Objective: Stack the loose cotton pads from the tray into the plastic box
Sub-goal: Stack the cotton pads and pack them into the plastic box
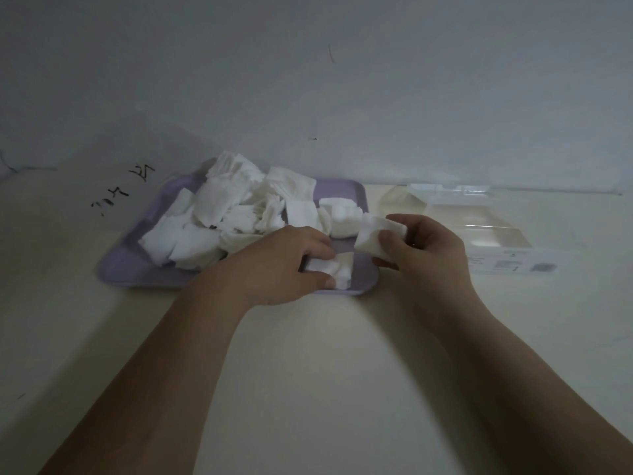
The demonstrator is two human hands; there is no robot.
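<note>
A lilac tray [116, 269] lies on the table with a heap of several loose white cotton pads [219, 207] piled over its left and middle parts. My left hand [284, 265] reaches over the tray's near right corner and pinches a white pad [337, 272] between thumb and fingers. My right hand [424, 248] hovers just right of the tray, gripping a small stack of pads [375, 234] held up off the table. The clear plastic box [479, 231] lies open to the right, its lid hinged back toward the wall.
The cream table [308, 354] ends at a pale wall [308, 80] close behind the tray and box. Black handwriting [123, 190] marks the table left of the tray. A white label strip [510, 265] runs along the box's front edge.
</note>
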